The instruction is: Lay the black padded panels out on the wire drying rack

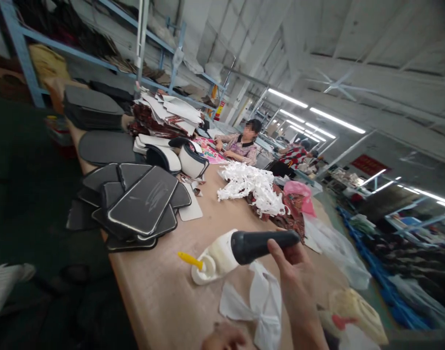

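The right hand [295,277] is gripping the dark handle of a glue gun [240,249], fingers closed around it, its yellow nozzle pointing left just above the surface [164,296]. The left hand [222,338] is barely peeking in at the near edge, so I cannot tell its fingers' state. White cut pieces [258,304] are lying just beneath; black panels [134,204] are stacked far left.

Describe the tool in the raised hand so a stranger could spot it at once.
On the long pale wooden worktable, look at the near end, just past the fanned pile of dark grey padded panels. The right hand holds a black-handled applicator with a white body above white fabric scraps. Only it has a yellow nozzle tip.
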Motion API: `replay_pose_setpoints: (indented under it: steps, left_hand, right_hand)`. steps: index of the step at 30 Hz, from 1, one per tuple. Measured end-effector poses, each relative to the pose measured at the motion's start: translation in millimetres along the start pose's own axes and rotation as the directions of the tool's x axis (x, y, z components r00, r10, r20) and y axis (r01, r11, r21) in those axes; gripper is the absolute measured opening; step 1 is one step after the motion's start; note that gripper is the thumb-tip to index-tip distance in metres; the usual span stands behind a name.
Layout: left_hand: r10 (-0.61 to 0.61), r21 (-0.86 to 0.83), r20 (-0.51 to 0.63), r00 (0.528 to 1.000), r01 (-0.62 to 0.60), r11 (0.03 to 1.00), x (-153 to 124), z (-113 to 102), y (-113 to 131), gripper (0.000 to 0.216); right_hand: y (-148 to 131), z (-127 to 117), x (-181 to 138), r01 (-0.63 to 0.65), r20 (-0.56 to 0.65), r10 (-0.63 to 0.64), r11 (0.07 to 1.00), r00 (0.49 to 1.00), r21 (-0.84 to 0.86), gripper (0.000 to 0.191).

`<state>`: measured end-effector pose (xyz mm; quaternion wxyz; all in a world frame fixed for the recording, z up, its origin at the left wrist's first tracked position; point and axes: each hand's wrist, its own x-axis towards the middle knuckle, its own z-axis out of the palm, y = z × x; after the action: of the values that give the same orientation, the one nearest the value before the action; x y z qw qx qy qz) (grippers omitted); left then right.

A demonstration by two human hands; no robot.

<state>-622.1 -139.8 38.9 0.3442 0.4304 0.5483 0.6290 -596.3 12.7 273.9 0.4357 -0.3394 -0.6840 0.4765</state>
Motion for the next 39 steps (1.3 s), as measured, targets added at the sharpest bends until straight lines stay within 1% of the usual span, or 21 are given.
replay_pose_setpoints:
  steps: [1, 2, 3, 4, 5, 6, 7, 9, 11, 14, 17, 19, 22, 24, 26, 29, 30, 32, 35, 37, 39]
  left_hand:
    - [-0.054, -0.023, -0.107, 0.993, 0.052, 0.998, -2, -12, -5, 0.037]
    - [-0.124, -0.059, -0.249, 0.961, 0.112, 0.992, 0, -25, -8, 0.047]
    - [-0.197, -0.100, -0.389, 0.900, 0.172, 0.980, 5, -38, -10, 0.058]
    - [-0.261, -0.139, -0.503, 0.824, 0.221, 0.965, 14, -51, -11, 0.067]
    - [-0.297, -0.161, -0.569, 0.767, 0.251, 0.955, 25, -62, -10, 0.074]
    - [-0.309, -0.164, -0.590, 0.746, 0.263, 0.951, 36, -70, -8, 0.077]
    - [-0.295, -0.151, -0.573, 0.765, 0.256, 0.955, 48, -77, -6, 0.075]
    - [-0.249, -0.138, -0.524, 0.814, 0.206, 0.969, 67, -85, -2, 0.059]
    - [-0.202, -0.138, -0.500, 0.842, 0.153, 0.979, 77, -88, 1, 0.046]
    - [-0.138, -0.093, -0.483, 0.864, 0.106, 0.990, 79, -87, 4, 0.037]
    - [-0.067, -0.013, -0.476, 0.877, 0.070, 0.997, 78, -87, 4, 0.030]
    - [-0.035, 0.022, -0.451, 0.892, 0.050, 0.999, 79, -88, 3, 0.029]
    - [-0.032, 0.031, -0.419, 0.907, 0.049, 0.998, 82, -88, 1, 0.036]
    - [-0.042, 0.020, -0.413, 0.910, 0.056, 0.998, 82, -87, 3, 0.039]
    - [-0.051, 0.002, -0.403, 0.914, 0.056, 0.998, 81, -86, 7, 0.035]
    - [-0.060, -0.030, -0.381, 0.923, 0.052, 0.998, 81, -85, 11, 0.023]
    - [-0.065, -0.040, -0.382, 0.922, 0.054, 0.998, 81, -85, 10, 0.024]
    - [-0.087, -0.064, -0.403, 0.911, 0.067, 0.996, 83, -85, 2, 0.037]
    - [-0.145, -0.113, -0.456, 0.878, 0.105, 0.988, 81, -89, -16, 0.058]
    - [-0.182, -0.155, -0.466, 0.866, 0.123, 0.980, 76, -92, -25, 0.062]
    - [-0.205, -0.193, -0.454, 0.867, 0.129, 0.973, 70, -93, -27, 0.060]
  right_hand:
    - [4, 10, 1, 0.004, 0.017, -0.004, 1.000, 1.000, 0.015, 0.050]
    - [7, 19, 2, 0.009, 0.026, -0.010, 1.000, 1.000, 0.027, 0.050]
    - [10, 27, 2, 0.012, 0.031, -0.013, 0.999, 0.999, 0.036, 0.051]
    - [12, 34, 1, 0.012, 0.037, -0.014, 0.999, 0.999, 0.043, 0.051]
    - [14, 40, 1, 0.011, 0.049, -0.014, 0.999, 0.999, 0.050, 0.052]
    - [15, 45, 0, 0.009, 0.065, -0.013, 0.998, 0.998, 0.056, 0.053]
    - [16, 49, -1, 0.006, 0.082, -0.011, 0.998, 0.997, 0.058, 0.054]
    - [17, 56, -2, -0.002, 0.115, -0.003, 0.999, 0.993, 0.043, 0.055]
    - [18, 60, -3, -0.010, 0.132, 0.007, 1.000, 0.991, 0.020, 0.054]
    - [18, 68, -6, -0.014, 0.174, 0.012, 1.000, 0.985, 0.009, 0.053]
    - [14, 80, -11, 0.011, 0.287, -0.010, 1.000, 0.958, -0.004, 0.049]
    - [9, 92, -16, 0.065, 0.413, -0.038, 0.997, 0.910, -0.052, 0.047]
    - [0, 108, -20, 0.227, 0.605, -0.084, 0.960, 0.792, -0.164, 0.040]
    - [-2, 114, -22, 0.351, 0.685, -0.093, 0.903, 0.722, -0.248, 0.030]
    - [1, 116, -22, 0.425, 0.716, -0.082, 0.849, 0.693, -0.314, 0.025]
    - [15, 111, -20, 0.421, 0.706, -0.047, 0.830, 0.706, -0.367, 0.026]
    - [21, 108, -20, 0.415, 0.701, -0.037, 0.828, 0.713, -0.378, 0.026]
    - [32, 103, -18, 0.411, 0.696, -0.026, 0.823, 0.718, -0.392, 0.024]
    - [50, 96, -18, 0.397, 0.685, -0.017, 0.825, 0.728, -0.402, 0.020]
    - [63, 93, -19, 0.381, 0.679, -0.006, 0.831, 0.734, -0.405, 0.024]
    - [77, 90, -23, 0.369, 0.676, 0.004, 0.835, 0.737, -0.408, 0.029]
